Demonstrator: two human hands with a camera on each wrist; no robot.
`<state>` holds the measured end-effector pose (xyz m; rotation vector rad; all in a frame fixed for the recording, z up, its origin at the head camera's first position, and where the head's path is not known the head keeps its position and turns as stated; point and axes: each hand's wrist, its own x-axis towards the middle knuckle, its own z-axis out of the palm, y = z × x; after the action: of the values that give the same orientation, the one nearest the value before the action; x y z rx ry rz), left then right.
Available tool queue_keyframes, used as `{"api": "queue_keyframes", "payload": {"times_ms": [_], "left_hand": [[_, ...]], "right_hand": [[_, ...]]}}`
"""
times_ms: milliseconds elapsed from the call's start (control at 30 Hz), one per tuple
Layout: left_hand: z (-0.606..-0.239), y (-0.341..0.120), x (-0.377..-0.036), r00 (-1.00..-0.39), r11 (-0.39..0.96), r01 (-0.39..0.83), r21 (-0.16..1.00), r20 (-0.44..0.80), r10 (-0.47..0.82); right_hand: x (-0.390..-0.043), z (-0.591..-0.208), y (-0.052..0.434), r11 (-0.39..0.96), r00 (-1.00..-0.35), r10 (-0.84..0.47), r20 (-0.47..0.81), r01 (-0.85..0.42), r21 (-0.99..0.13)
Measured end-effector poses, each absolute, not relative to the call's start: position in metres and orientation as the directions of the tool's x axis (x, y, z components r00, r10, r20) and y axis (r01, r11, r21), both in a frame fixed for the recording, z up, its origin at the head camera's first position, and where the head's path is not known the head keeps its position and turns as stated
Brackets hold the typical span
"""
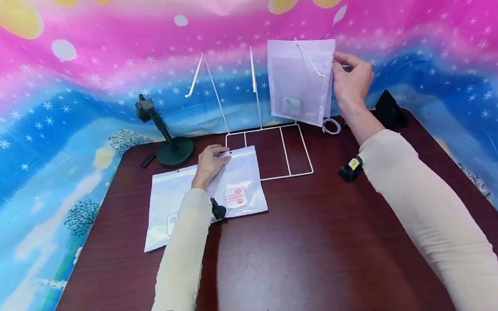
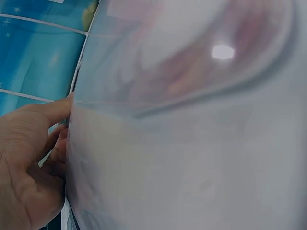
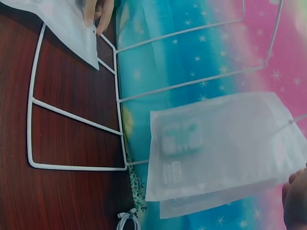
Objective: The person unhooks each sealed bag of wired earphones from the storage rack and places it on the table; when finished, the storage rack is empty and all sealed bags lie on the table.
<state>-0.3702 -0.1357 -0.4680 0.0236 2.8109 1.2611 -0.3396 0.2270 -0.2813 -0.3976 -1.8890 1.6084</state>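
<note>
My left hand [image 1: 209,165] pinches the top edge of a white zip bag [image 1: 250,170] with pink earphones [image 1: 235,196] in a clear case. Its thumb and fingers also meet this bag's edge in the left wrist view, where the bag [image 2: 192,163] fills most of the picture. Another white bag [image 1: 155,198] lies partly under my left arm. Up on the right hook of a white wire rack [image 1: 256,100] hang two overlapping bags; the front bag [image 1: 297,72] shows a pale green earphone case [image 3: 181,138]. My right hand [image 1: 354,79] pinches their upper right edge between thumb and finger.
The rack's left hook [image 1: 194,76] and middle hook [image 1: 252,71] hold no bag. A dark green stand [image 1: 175,151] and a small black object [image 1: 147,160] are at the back left. A coiled white cable [image 1: 331,126] and a black holder [image 1: 389,109] sit at the back right.
</note>
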Motion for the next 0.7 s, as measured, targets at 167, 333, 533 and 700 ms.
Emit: {"api": "queue_keyframes", "payload": {"times_ms": [167, 333, 533, 700], "left_hand": [[-0.469, -0.136, -0.37, -0.998, 0.667, -0.008, 0.745, -0.045, 0.039], [-0.47, -0.136, -0.369, -0.998, 0.659, -0.013, 0.752, -0.048, 0.035], [-0.471, -0.136, -0.368, -0.998, 0.66, -0.004, 0.752, -0.039, 0.038], [-0.47, -0.136, -0.369, -0.998, 0.666, -0.004, 0.746, -0.04, 0.039]], "right_hand": [[-0.339, -0.28, 0.222, 0.159, -0.792, 0.541, 0.284, -0.236, -0.959], [-0.34, -0.276, 0.221, 0.008, -0.878, 0.436, 0.2, -0.218, -0.976], [-0.336, -0.275, 0.225, 0.021, -0.921, 0.36, 0.149, -0.152, -0.988], [-0.328, -0.277, 0.234, 0.064, -0.918, 0.358, 0.171, -0.159, -0.985]]}}
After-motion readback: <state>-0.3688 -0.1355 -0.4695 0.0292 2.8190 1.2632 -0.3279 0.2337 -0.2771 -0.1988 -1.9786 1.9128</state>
